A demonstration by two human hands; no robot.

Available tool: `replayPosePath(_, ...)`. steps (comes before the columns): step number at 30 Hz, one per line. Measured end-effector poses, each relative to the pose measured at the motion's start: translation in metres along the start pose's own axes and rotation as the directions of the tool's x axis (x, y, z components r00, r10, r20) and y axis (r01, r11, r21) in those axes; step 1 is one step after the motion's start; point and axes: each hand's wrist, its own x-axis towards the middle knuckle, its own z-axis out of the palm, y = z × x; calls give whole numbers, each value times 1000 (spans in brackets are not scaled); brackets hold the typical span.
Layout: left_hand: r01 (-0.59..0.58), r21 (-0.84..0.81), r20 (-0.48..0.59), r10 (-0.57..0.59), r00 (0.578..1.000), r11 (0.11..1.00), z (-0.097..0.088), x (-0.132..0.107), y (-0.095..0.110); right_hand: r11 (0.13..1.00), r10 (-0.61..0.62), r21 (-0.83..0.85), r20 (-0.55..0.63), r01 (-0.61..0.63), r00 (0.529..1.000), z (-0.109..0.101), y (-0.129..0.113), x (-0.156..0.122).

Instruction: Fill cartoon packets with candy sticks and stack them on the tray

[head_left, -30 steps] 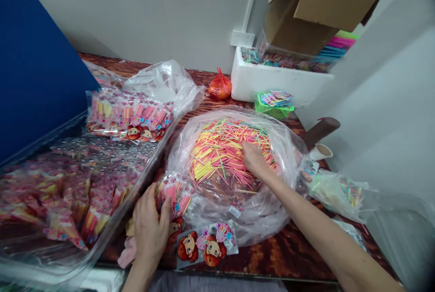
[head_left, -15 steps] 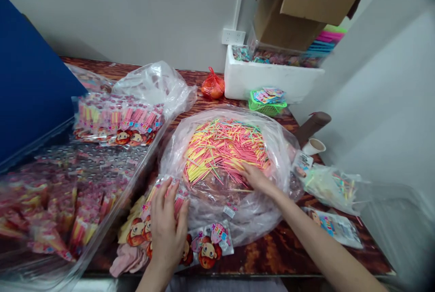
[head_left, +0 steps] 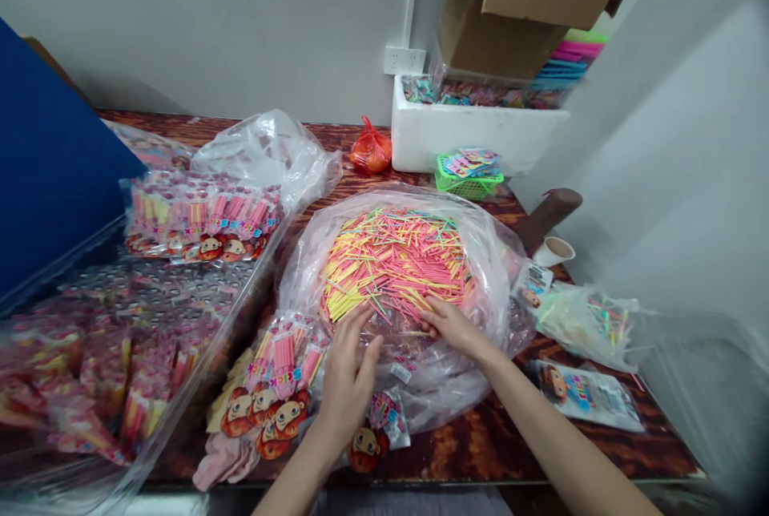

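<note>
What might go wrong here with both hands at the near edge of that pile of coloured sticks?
The sticks lie loose and criss-crossed in the open plastic bag; the left hand and right hand, working at its near edge, might flick some onto the table.
The filled packets sit close to the table's front edge beside the left forearm; a nudge could push them off.

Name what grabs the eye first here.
A heap of pink, yellow and green sticks fills a clear plastic bag at the centre of the table, with the left hand and right hand at its near edge. Left of it, rows of cartoon-face stick packets lie in a clear tray.
</note>
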Motion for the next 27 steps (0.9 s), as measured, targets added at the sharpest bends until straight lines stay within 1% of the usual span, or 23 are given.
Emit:
replayPosePath(1, 36, -78, 12, -35, 999, 996, 9, 8, 1, 987, -3, 158, 63, -7, 998, 3, -2, -3)
replayPosePath(2, 70, -153, 9, -69, 998, 986, 19, 16, 1, 960, -15, 280, 124, -20, 992, 6, -5, -5)
replayPosePath(4, 99, -238, -8, -103, 995, 966, 41, 32, 0, 915, -42, 402, 207, -46, 977, 13, -10, -8)
replayPosePath(5, 104, -253, -1, -108, 994, 962, 51, 39, -1, 896, -46, 439, 227, -60, 973, 17, -12, -8)
replayPosePath(6, 111, -257, 27, -107, 994, 960, 60, 45, -2, 880, -44, 469, 237, -75, 970, 20, -13, -8)
replayPosePath(8, 119, -244, 114, -93, 989, 962, 72, 51, -4, 859, -37, 501, 258, -101, 965, 26, -13, -7)
replayPosePath(10, 120, -227, 192, -77, 978, 966, 77, 51, -4, 860, -58, 499, 296, -103, 954, 29, -11, -6)
replayPosePath(12, 111, -222, 205, -65, 977, 969, 74, 47, -2, 867, -98, 492, 319, -77, 943, 29, -11, -7)
replayPosePath(13, 101, -228, 186, -59, 981, 968, 70, 45, -1, 869, -118, 492, 302, -49, 946, 28, -12, -8)
replayPosePath(14, 89, -242, 154, -52, 987, 966, 64, 43, 1, 871, -135, 492, 257, -9, 957, 27, -13, -9)
replayPosePath(17, 73, -302, 53, -59, 997, 951, 43, 37, 4, 886, -183, 443, 59, 138, 981, 25, -17, -16)
replayPosePath(19, 92, -295, 36, -85, 996, 951, 31, 32, 5, 907, -203, 367, -49, 206, 978, 28, -15, -22)
replayPosePath(21, 89, -220, 43, -82, 996, 971, 27, 25, 6, 926, -203, 298, -124, 231, 971, 34, -10, -26)
replayPosePath(22, 61, -167, 55, -52, 997, 984, 28, 21, 6, 931, -202, 275, -153, 238, 967, 39, -5, -27)
replayPosePath(24, -62, -46, 130, 68, 989, 997, 35, 12, 7, 926, -212, 275, -189, 259, 959, 48, 4, -28)
replayPosePath(25, -145, 12, 196, 140, 971, 989, 40, 8, 8, 918, -217, 290, -208, 272, 954, 52, 9, -28)
replayPosePath(27, -294, 100, 342, 244, 907, 951, 50, 3, 8, 904, -209, 320, -248, 283, 946, 58, 16, -28)
